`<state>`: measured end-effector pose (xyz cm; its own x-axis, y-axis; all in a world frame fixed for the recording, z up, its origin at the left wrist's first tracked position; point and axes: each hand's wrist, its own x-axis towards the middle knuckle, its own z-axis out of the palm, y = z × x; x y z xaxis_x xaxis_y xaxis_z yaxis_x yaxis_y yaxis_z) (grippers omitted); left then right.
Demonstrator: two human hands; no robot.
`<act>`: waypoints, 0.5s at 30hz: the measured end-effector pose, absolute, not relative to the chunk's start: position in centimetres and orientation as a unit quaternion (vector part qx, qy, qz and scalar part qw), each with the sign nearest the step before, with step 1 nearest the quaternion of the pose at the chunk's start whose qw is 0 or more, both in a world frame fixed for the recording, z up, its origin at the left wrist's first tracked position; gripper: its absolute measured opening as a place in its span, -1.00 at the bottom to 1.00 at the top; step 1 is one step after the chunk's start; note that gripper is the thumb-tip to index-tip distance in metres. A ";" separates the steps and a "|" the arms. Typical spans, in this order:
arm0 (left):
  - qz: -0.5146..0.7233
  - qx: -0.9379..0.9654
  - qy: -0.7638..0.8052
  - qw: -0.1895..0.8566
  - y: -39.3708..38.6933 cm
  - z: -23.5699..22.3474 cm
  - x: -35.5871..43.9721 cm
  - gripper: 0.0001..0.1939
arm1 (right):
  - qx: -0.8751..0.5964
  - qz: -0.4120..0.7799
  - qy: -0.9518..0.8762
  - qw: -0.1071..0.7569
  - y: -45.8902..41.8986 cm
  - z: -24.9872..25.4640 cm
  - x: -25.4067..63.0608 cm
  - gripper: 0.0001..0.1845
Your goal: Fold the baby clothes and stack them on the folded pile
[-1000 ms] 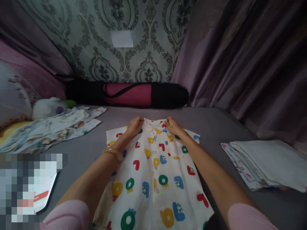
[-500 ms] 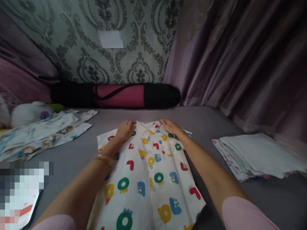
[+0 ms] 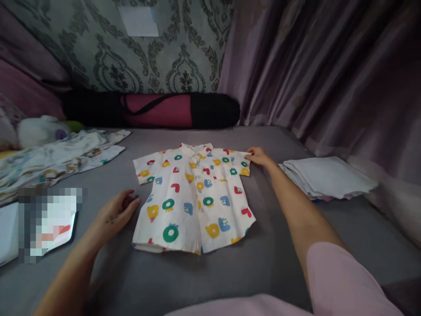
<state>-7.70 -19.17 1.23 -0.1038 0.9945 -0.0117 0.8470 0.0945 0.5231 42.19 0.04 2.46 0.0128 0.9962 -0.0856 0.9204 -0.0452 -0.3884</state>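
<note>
White shirt (image 3: 194, 197): right hand (image 3: 258, 156) pinches sleeve edge; left hand (image 3: 120, 213) beside, fingers curled, empty.

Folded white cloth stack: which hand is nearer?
Right. The right hand, at a sleeve of the printed white shirt, is beside the stack; the left hand is at the shirt's opposite side.

Moving off the 1 o'clock side of the collar (image 3: 205, 148), the right hand (image 3: 258, 156) is now pinching the sleeve (image 3: 244, 167) at the shirt's (image 3: 184, 188) 2 o'clock. The left hand (image 3: 120, 210), leaving 11 o'clock, is hanging empty just beside the shirt at 9 o'clock. The hem (image 3: 180, 252) is now showing in full at 6 o'clock.
</note>
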 end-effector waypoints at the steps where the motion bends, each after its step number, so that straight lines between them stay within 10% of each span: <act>1: 0.197 0.623 0.730 0.202 -20.3 1.4 -7.5 -0.37 | -0.712 0.141 -0.677 0.123 -0.5 2.4 42.0 -0.68; 6: 0.234 0.565 0.736 0.291 -25.4 2.7 -5.6 -0.41 | -0.708 0.091 -0.670 0.201 -6.2 3.9 40.8 -0.66; 15: 0.268 0.606 0.691 0.288 -29.2 1.6 -4.4 -0.14 | -0.488 0.444 -0.739 0.137 -23.4 6.4 39.3 -0.38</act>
